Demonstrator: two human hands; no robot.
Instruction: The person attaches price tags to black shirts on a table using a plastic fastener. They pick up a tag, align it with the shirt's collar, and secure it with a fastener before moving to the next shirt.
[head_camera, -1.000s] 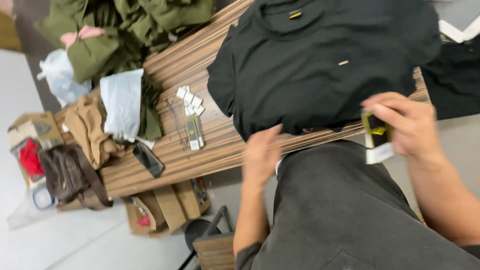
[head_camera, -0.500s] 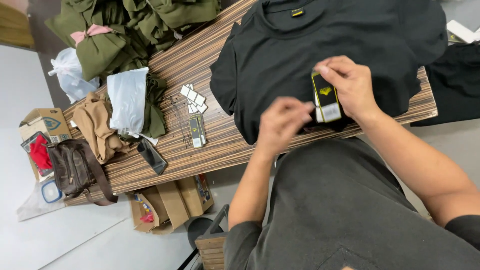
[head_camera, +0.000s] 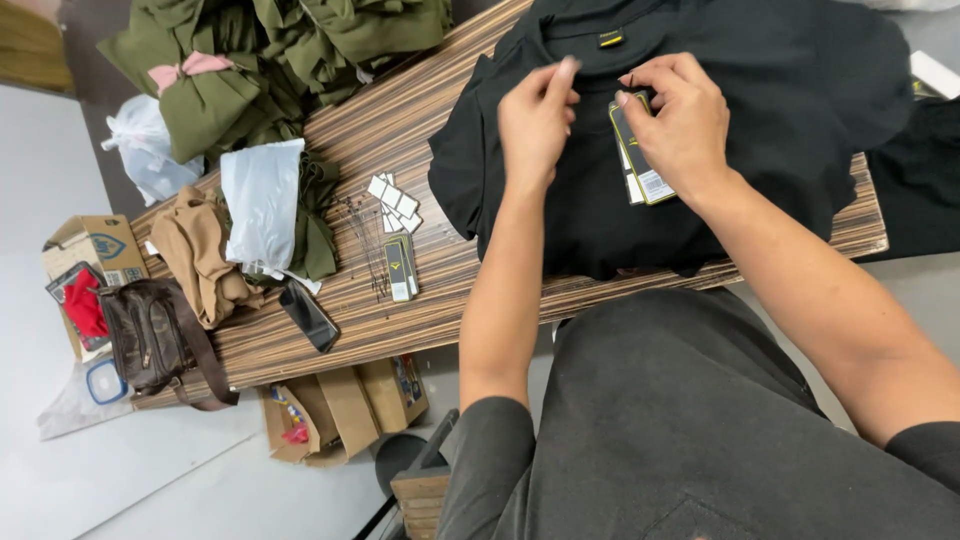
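A black T-shirt (head_camera: 760, 90) lies spread on the striped wooden table (head_camera: 400, 130), collar away from me, with a small yellow neck label (head_camera: 610, 39). My right hand (head_camera: 672, 118) hovers over the shirt's chest, gripping a dark hang tag (head_camera: 640, 160) with yellow edging and a white sticker. My left hand (head_camera: 535, 118) is just to the left of it, fingers bunched near the collar; whether it pinches anything is unclear.
Small white tags (head_camera: 393, 200) and a stack of dark hang tags (head_camera: 400, 266) lie left of the shirt, beside a black phone (head_camera: 308, 315), a plastic bag (head_camera: 262, 205), tan cloth (head_camera: 200, 255), a brown bag (head_camera: 150, 335) and green garments (head_camera: 290, 50). Cardboard boxes (head_camera: 345, 405) sit on the floor.
Both hands rose from the shirt's lower hem to near the collar, and my right hand carried the hang tag along. The camera view moved closer to the table.
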